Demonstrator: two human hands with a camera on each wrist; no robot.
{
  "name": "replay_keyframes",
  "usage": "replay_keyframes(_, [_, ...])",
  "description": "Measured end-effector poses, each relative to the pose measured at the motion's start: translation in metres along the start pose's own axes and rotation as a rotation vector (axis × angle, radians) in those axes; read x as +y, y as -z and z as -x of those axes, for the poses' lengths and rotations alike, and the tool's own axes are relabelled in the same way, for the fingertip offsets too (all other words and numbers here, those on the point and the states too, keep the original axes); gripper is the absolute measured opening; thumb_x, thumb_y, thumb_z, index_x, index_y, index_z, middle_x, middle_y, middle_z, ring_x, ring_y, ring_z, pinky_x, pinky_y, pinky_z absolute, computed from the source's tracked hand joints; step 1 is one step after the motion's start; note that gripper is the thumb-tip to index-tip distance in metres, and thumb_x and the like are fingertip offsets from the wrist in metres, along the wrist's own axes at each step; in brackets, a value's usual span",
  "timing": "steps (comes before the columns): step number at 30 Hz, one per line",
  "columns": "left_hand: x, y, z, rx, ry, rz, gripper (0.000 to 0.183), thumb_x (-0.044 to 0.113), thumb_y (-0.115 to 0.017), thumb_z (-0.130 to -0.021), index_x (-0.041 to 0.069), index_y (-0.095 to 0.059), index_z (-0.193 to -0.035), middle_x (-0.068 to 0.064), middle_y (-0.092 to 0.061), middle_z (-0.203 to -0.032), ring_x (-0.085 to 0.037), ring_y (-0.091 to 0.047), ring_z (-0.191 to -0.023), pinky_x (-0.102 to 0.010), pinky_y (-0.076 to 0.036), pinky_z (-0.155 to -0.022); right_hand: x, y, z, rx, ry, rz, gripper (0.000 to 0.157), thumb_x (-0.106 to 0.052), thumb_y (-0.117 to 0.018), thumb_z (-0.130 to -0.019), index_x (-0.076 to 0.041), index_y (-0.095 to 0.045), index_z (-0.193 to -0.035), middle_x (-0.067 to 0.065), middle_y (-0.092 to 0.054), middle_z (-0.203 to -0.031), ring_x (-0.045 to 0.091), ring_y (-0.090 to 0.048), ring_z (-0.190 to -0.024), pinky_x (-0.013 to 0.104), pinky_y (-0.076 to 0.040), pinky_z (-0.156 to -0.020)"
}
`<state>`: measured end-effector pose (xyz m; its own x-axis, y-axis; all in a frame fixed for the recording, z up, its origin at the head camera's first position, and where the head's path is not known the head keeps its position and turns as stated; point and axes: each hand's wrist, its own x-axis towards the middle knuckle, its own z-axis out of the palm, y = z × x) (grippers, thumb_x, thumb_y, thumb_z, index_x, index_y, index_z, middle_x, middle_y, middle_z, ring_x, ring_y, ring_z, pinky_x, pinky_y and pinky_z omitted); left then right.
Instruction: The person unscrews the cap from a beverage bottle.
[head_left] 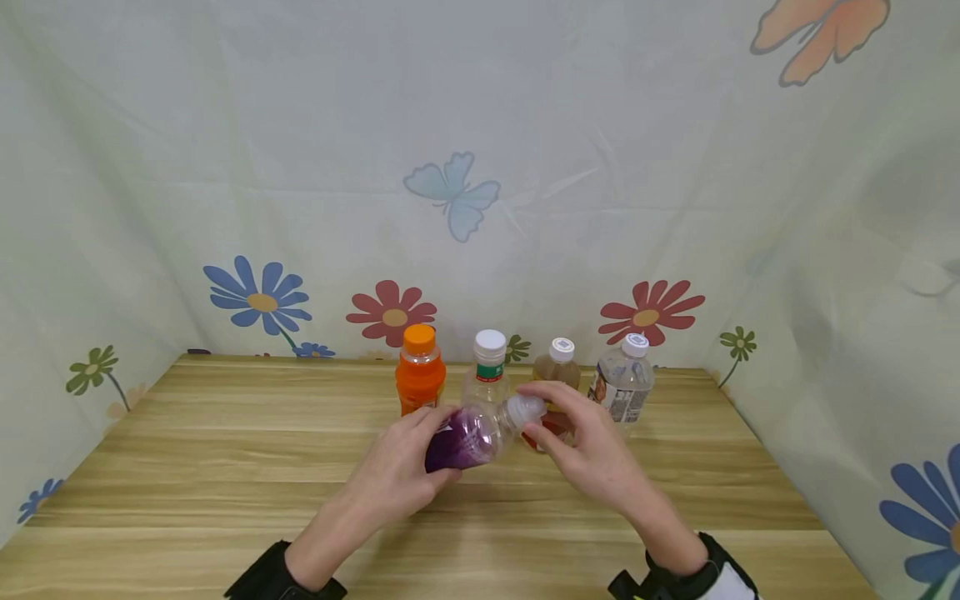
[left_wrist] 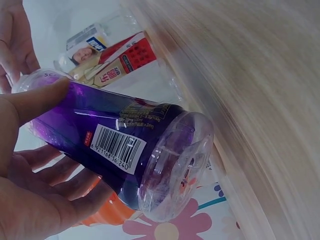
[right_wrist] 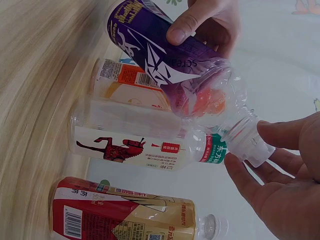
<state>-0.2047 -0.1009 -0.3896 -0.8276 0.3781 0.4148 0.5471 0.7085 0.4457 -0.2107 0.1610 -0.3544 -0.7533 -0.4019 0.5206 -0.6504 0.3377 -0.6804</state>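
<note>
My left hand (head_left: pixel 401 467) grips a clear plastic drink bottle (head_left: pixel 465 437) with a purple label, tilted so its neck points right and up. In the left wrist view, the thumb lies across the purple bottle (left_wrist: pixel 117 142) above its barcode, with fingers on the other side. At the neck, my right hand (head_left: pixel 585 442) pinches the translucent white cap (right_wrist: pixel 252 150) between thumb and fingers. Behind the held bottle stands a clear bottle (head_left: pixel 490 354) with a white cap and green neck band. Beside it on the left is an orange bottle (head_left: pixel 422 375), partly hidden by the left hand.
Behind my right hand stands a bottle of light brown drink (head_left: pixel 561 367) with a red and gold label. A clear bottle (head_left: pixel 624 383) with a white cap stands farther right. All rest on a wood-grain table (head_left: pixel 285 433) before a flower-printed curtain (head_left: pixel 525 250).
</note>
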Motion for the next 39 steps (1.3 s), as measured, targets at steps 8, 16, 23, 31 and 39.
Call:
replay_keyframes(8, [-0.0009,-0.0002,0.0002,0.0,-0.017,0.012,0.07,0.016,-0.093,-0.076,0.007,-0.06,-0.136,-0.008,-0.067,-0.123,-0.025,-0.066,-0.107,-0.046,-0.055,-0.094,0.0011,0.0013,0.0001,-0.014,0.035,-0.033,0.045,0.012,-0.071,-0.09,-0.008,-0.064,-0.13,0.012,-0.063,-0.129,0.024,-0.065,-0.11,0.032,-0.058,-0.088])
replay_keyframes(16, [0.0001,-0.0001,0.0001,0.01,-0.026,0.012,0.069,0.015,-0.093,-0.075,0.007,-0.061,-0.135,-0.007,-0.067,-0.12,-0.024,-0.066,-0.105,-0.046,-0.055,-0.094,-0.0004,0.0018,-0.0003,0.044,-0.011,-0.01,0.04,-0.004,-0.074,-0.095,-0.009,-0.062,-0.133,0.008,-0.063,-0.129,0.025,-0.066,-0.105,0.032,-0.06,-0.08])
replay_keyframes(23, [0.001,-0.0008,0.0008,0.016,-0.037,-0.002,0.068,0.015,-0.094,-0.074,0.008,-0.061,-0.133,-0.006,-0.067,-0.118,-0.024,-0.066,-0.104,-0.046,-0.055,-0.093,-0.0025,0.0005,-0.0012,0.094,-0.24,0.083,0.032,-0.028,-0.072,-0.099,-0.005,-0.069,-0.121,0.004,-0.069,-0.102,0.018,-0.065,-0.088,0.031,-0.058,-0.073])
replay_keyframes(31, [-0.0001,-0.0012,0.0009,0.002,-0.021,-0.01,0.069,0.018,-0.094,-0.075,0.009,-0.061,-0.135,-0.006,-0.067,-0.12,-0.024,-0.065,-0.106,-0.047,-0.055,-0.095,-0.0027,-0.0017,-0.0013,0.059,-0.265,0.053,0.024,-0.016,-0.073,-0.098,-0.002,-0.069,-0.118,0.007,-0.068,-0.096,0.02,-0.07,-0.082,0.028,-0.06,-0.068])
replay_keyframes(39, [0.0004,-0.0011,0.0014,0.01,-0.018,-0.009,0.068,0.016,-0.094,-0.074,0.005,-0.062,-0.134,-0.008,-0.067,-0.122,-0.026,-0.065,-0.108,-0.048,-0.054,-0.096,-0.0021,0.0004,-0.0013,0.026,-0.193,0.023,0.026,-0.008,-0.072,-0.097,0.0,-0.067,-0.122,0.009,-0.069,-0.107,0.026,-0.069,-0.094,0.028,-0.06,-0.076])
